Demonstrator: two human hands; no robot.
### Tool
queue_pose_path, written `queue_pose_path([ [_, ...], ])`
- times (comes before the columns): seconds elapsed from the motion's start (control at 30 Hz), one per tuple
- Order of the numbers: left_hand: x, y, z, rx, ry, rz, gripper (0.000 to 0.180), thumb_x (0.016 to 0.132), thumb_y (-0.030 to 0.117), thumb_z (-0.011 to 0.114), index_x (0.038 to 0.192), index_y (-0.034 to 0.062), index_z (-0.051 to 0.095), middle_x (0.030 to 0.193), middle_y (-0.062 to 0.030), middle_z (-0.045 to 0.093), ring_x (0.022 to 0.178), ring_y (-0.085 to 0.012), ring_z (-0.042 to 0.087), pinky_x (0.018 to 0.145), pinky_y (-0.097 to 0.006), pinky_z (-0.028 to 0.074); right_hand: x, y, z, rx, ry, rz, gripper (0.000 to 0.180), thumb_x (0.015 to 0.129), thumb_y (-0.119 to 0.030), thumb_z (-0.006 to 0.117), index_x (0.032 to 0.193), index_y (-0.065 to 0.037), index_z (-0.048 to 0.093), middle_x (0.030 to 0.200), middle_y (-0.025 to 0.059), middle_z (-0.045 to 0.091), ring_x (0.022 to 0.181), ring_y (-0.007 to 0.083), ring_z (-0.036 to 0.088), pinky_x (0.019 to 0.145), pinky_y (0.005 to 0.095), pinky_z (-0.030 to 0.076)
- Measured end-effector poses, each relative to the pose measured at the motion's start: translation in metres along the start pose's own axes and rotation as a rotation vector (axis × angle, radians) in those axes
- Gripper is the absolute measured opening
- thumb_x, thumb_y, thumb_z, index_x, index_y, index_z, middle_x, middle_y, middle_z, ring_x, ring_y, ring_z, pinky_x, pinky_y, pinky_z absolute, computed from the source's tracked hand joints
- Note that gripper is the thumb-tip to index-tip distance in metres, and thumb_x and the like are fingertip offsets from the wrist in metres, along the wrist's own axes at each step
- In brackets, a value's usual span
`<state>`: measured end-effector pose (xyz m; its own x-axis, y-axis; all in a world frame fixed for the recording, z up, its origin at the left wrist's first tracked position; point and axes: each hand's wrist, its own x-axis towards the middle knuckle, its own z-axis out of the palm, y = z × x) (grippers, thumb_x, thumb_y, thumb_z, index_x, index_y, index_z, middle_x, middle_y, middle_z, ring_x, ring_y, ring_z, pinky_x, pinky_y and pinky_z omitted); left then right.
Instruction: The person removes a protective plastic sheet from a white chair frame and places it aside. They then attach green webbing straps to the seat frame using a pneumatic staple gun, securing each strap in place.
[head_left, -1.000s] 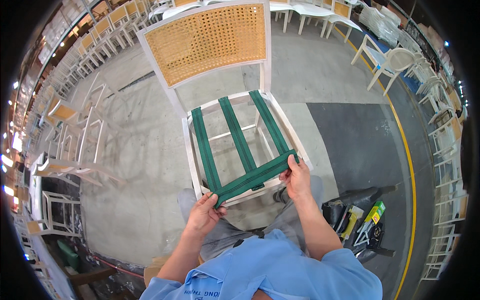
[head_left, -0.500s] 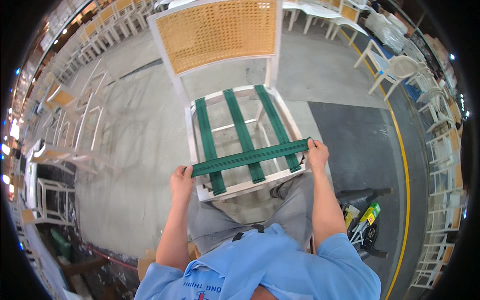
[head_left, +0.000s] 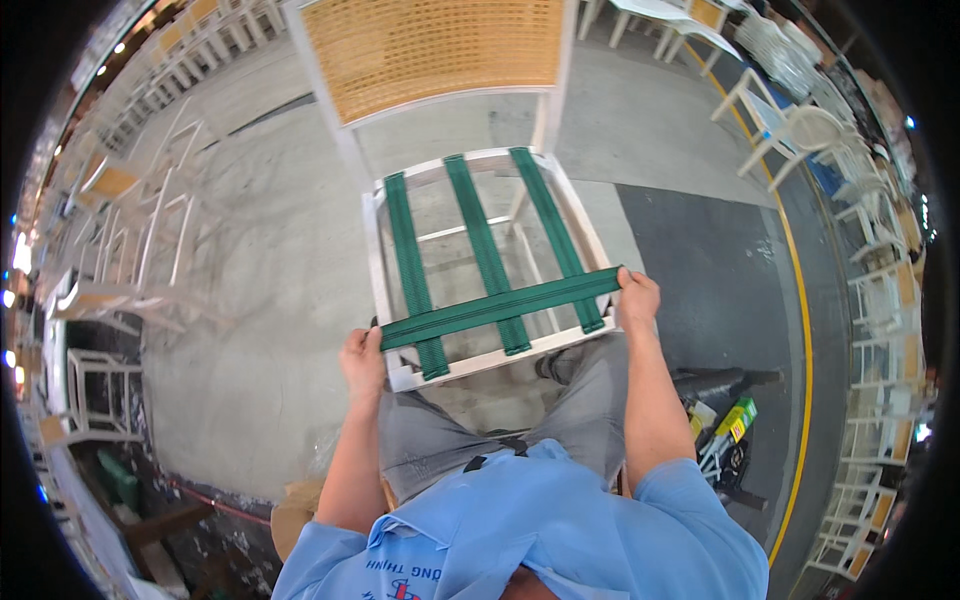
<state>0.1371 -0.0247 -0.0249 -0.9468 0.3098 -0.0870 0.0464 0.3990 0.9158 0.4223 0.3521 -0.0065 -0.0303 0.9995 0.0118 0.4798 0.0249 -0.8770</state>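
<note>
A length of green webbing strap (head_left: 470, 312) is stretched crosswise over the front part of a white chair frame's seat. My left hand (head_left: 363, 357) pinches its left end just outside the seat's left rail. At the right rail, my right hand (head_left: 638, 298) grips the other end, which sits slightly higher in the picture. Under it, three green straps run from the back to the front rail (head_left: 500, 362) of the seat, among them the middle strap (head_left: 476, 225). The chair's backrest (head_left: 432, 55) is a panel of tan woven cane in a white frame.
Tools and a green-yellow box (head_left: 738, 418) lie on the floor by my right leg. White chair frames (head_left: 150, 230) stand at the left, and a white armchair (head_left: 780, 130) stands far right near a yellow floor line (head_left: 800, 330). More chairs line the right edge.
The chair and strap appear slightly higher in the picture. Both hands keep hold of the strap ends, and the strap stays taut across the seat.
</note>
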Motion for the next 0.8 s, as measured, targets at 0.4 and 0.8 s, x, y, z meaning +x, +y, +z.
queue_pose_path([
  [0.4, -0.018, 0.038, 0.001, 0.265, 0.167, 0.203, 0.021, 0.101, 0.018, 0.065, 0.091, -0.0001, 0.065, 0.067, -0.0137, 0.060, 0.060, -0.0229, 0.051, 0.059, -0.039, 0.044, -0.064, -0.034, -0.007, -0.151, 0.055, -0.459, 0.023, 0.095, -0.021, 0.072, 0.085, -0.001, 0.068, 0.078, 0.0151, 0.064, 0.067, 0.0306, 0.058, 0.066, 0.0418, 0.045],
  [0.8, -0.145, 0.134, 0.083, -0.283, -0.732, 0.242, 0.012, 0.103, 0.007, 0.064, 0.107, -0.0014, 0.071, 0.088, -0.0009, 0.067, 0.075, -0.0063, 0.057, 0.067, -0.022, 0.046, -0.201, -0.078, -0.080, 0.506, -0.886, 0.058, 0.021, 0.090, -0.002, 0.079, 0.103, -0.005, 0.063, 0.115, 0.0045, 0.066, 0.093, 0.0075, 0.060, 0.080, 0.0265, 0.051],
])
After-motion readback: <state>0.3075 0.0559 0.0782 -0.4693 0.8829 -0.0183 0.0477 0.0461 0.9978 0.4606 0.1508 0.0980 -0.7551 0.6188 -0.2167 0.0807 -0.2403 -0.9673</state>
